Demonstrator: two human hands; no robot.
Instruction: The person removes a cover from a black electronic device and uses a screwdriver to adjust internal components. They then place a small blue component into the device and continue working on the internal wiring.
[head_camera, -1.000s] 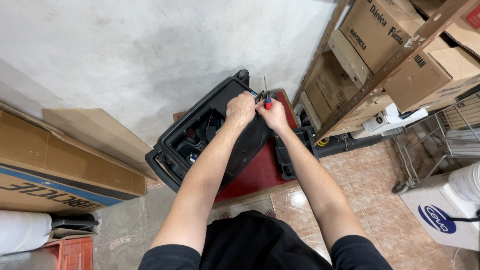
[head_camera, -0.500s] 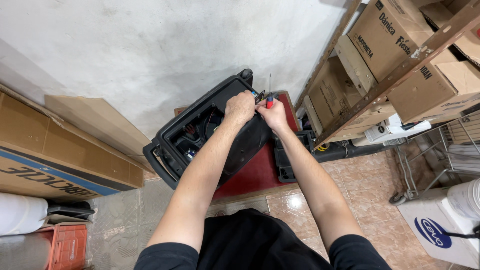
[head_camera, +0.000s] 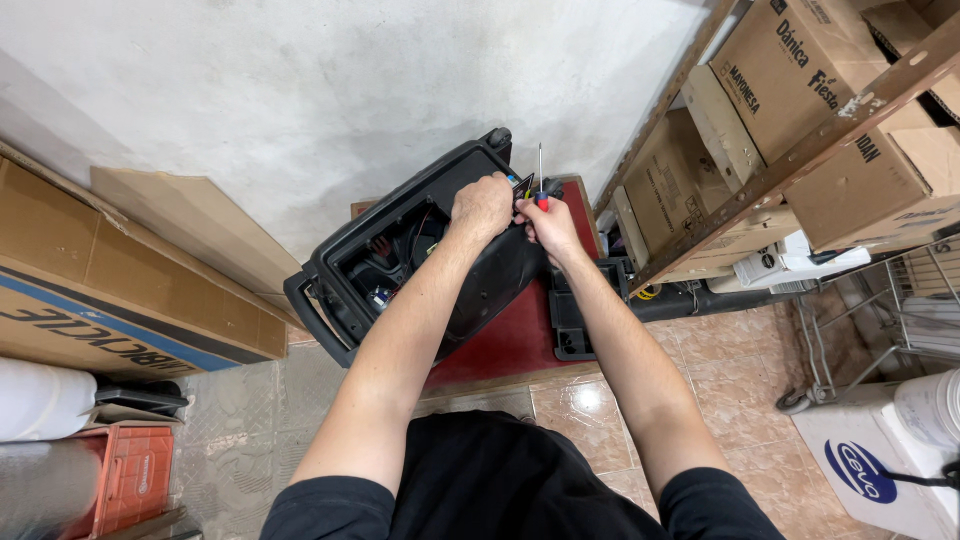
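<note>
Left hand (head_camera: 482, 205) grips the open black plastic speaker casing (head_camera: 400, 255), steadying it; right hand (head_camera: 548, 222) clutches a red-handled screwdriver (head_camera: 541, 185), tip up.

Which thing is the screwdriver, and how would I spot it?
Find the big black open case by the white wall. At its top corner, the right hand grips the screwdriver: its red handle and thin metal shaft pointing up stand out.

Under the left hand (head_camera: 482, 205) sits a black matt plastic speaker casing (head_camera: 400, 262). The right hand (head_camera: 549, 222) grips a red glossy plastic-handled screwdriver (head_camera: 541, 180) with a thin bare-metal shaft. Behind both, the whitish plaster wall (head_camera: 300, 90) looks rough; rightward, brown cardboard boxes (head_camera: 800, 70) look dull.
</note>
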